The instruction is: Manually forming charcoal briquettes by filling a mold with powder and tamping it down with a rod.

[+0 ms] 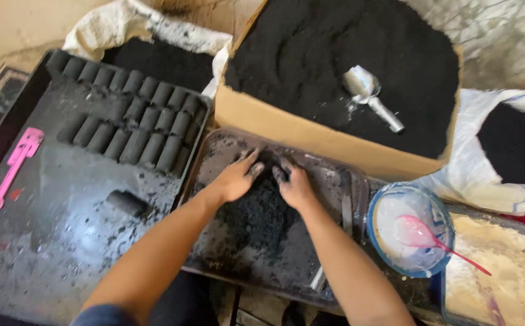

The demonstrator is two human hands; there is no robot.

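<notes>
Kneading into a heap of damp black mixture [256, 211], the left hand [236, 178] and the right hand [294, 186] press side by side, fingers spread and loose rather than gripping, their tips coated in dark grit. The heap is coarse and crumbly and lies toward the middle and far side of a shallow, soot-smeared metal tray [329, 181] with rounded corners. Just left of that tray, touching its edge, sits a larger flat black tray [45, 241], dusty and speckled; along its far edge and far right corner stand rows of black cylindrical briquettes [135, 115], packed shoulder to shoulder, while one lone cylinder [126, 202] lies on its side near the right edge. A pink plastic tool [13, 166] with a ring at one end rests near the left edge of it. Beyond the working tray, a cardboard box [286, 130] brims with fine black powder, and a shiny metal scoop [368, 93] lies on top of the powder. To the right, a round blue bowl [377, 208] holds a pale, glossy liquid and a pink plastic spoon [422, 234]. Beside it is a container of pale yellowish powder [510, 265], and behind that a white woven sack [473, 169] open on more black powder.
</notes>
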